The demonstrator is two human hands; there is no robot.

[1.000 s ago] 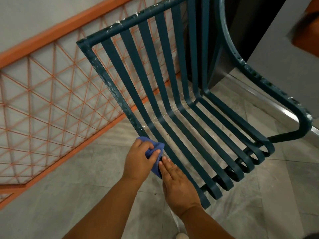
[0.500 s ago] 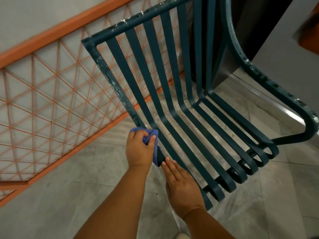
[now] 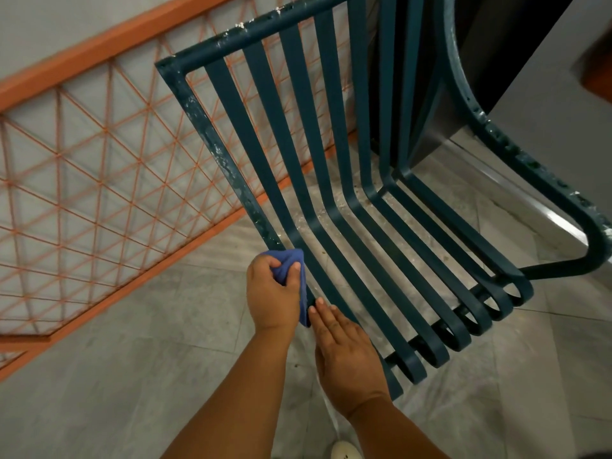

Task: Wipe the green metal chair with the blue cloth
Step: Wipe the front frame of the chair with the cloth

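Blue cloth [image 3: 291, 270] is bunched in the left hand [image 3: 273, 293], gripped against the chair [image 3: 334, 180] frame's left edge. Right hand [image 3: 347, 359] lies flat, fingers straight, on the nearest seat slat.

Head camera, looking steeply down, close over chair [image 3: 334, 207].
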